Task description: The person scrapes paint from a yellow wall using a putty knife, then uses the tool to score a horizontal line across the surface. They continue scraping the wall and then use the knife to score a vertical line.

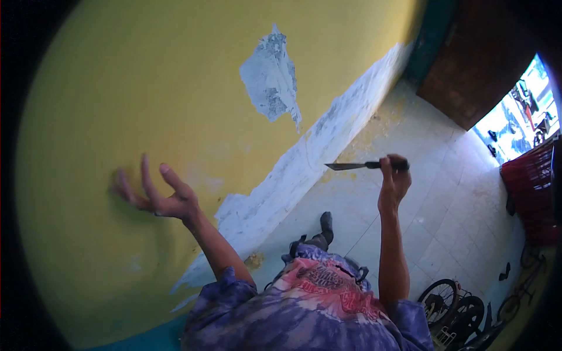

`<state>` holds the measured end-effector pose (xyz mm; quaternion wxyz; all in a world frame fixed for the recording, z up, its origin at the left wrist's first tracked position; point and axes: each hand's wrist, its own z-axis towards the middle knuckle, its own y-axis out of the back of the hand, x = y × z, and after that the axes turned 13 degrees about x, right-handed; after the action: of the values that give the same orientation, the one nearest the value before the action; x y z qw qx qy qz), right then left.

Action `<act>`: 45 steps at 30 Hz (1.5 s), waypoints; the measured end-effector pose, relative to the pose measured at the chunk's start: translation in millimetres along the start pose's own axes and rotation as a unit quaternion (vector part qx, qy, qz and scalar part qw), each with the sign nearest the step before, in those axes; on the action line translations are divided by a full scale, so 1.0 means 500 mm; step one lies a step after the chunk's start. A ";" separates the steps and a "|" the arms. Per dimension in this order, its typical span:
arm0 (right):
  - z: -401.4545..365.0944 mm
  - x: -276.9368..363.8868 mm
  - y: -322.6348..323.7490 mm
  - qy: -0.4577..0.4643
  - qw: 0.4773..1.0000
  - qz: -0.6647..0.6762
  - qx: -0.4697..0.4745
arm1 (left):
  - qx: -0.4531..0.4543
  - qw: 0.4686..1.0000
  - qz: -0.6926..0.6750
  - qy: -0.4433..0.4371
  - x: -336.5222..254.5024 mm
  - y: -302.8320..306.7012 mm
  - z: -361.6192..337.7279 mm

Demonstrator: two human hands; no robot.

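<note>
My right hand is closed round the dark handle of a scraper, whose flat metal blade points left toward the wall, held out over the floor. My left hand is raised against the yellow wall with its fingers spread and nothing in them; the fingertips are close to the painted surface. A bare grey-white patch with ragged paint edges shows higher on the wall. Along its foot runs a long stripped white band.
Paint flakes lie on the tiled floor beside the wall. A brown wooden panel stands near a bright doorway. At the lower right are a bicycle wheel and a red cloth.
</note>
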<state>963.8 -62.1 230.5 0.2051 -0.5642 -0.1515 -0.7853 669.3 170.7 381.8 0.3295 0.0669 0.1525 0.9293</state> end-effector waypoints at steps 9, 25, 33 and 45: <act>0.237 -0.047 -0.230 0.072 0.858 0.508 -0.007 | -0.031 0.990 0.124 -0.052 0.004 -0.105 0.005; 0.336 -0.118 -0.359 -0.012 0.824 0.526 -0.209 | -0.042 0.991 0.126 -0.021 0.012 -0.145 -0.009; 0.326 -0.123 -0.371 0.006 0.804 0.556 -0.212 | -0.037 0.992 0.116 -0.007 0.021 -0.144 -0.012; 0.315 -0.103 -0.356 0.083 0.785 0.597 -0.143 | -0.063 0.997 0.032 0.026 0.020 -0.151 -0.017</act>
<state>1020.0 174.5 230.6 0.5620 -0.4972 0.3474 -0.5624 704.2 230.6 349.5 0.2989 0.0264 0.1005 0.9486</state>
